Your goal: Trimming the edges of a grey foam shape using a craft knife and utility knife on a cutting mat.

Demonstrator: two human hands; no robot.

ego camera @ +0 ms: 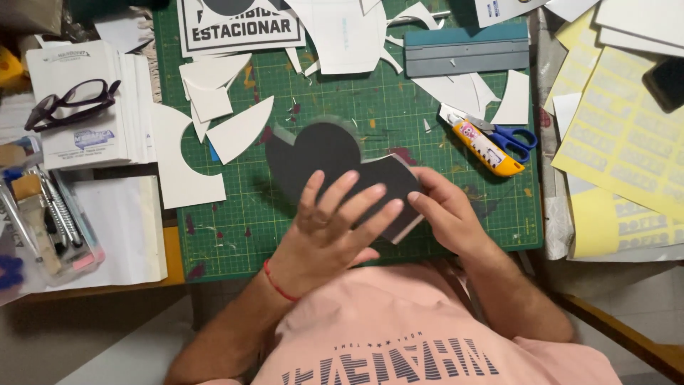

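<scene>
Both hands on black cutout (342,167) over green cutting mat (342,107)

The left hand (335,228) covers the lower middle of the dark cutout (328,153), whose upper rim is blurred. The white sign (239,25) is cut off by the top edge, and the yellow sticker sheets (620,135) by the right edge.
</scene>
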